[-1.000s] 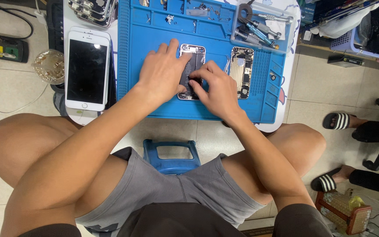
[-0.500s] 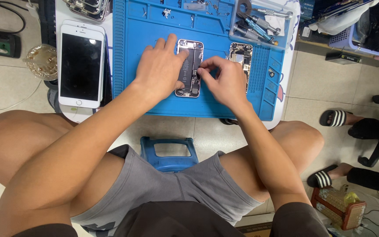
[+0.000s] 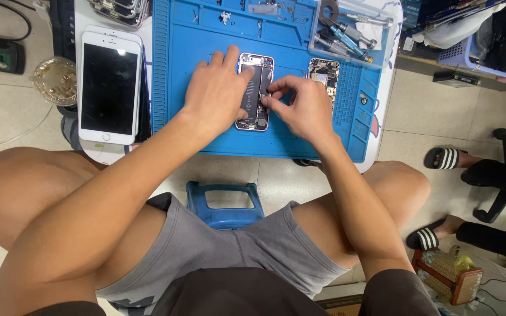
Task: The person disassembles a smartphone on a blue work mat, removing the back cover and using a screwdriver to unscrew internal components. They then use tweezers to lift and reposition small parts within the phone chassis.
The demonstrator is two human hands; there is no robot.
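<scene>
The opened phone (image 3: 255, 91) lies flat on the blue work mat (image 3: 183, 70), its back shell facing up with the battery and inner parts exposed. The left hand (image 3: 216, 93) rests flat over the phone's left edge, fingers spread and pressing down; this grip is released, a steadying hold and not a grasp. The right hand (image 3: 303, 108) sits just right of the phone, thumb and forefinger pinched together at the lower middle of the shell. The pinch is clenched on something too small to identify; whether it is a part or a tool tip cannot be told.

Just beyond the right grip lies a second circuit assembly (image 3: 324, 74), near the phone but apart from it. Further out, at the mat's far right corner, a clear tray (image 3: 382, 35) holds screwdrivers (image 3: 341, 36). Left of the left grip, off the mat, a white phone (image 3: 110, 86) lies screen up on the bench (image 3: 385, 93).

Risks, as a judgement: the pinch works close to the battery, so a slip could puncture it or tear a thin cable. Loose screws on the mat could scatter if either wrist sweeps across. If the left hand lifts, the shell may shift under the pinch force.
</scene>
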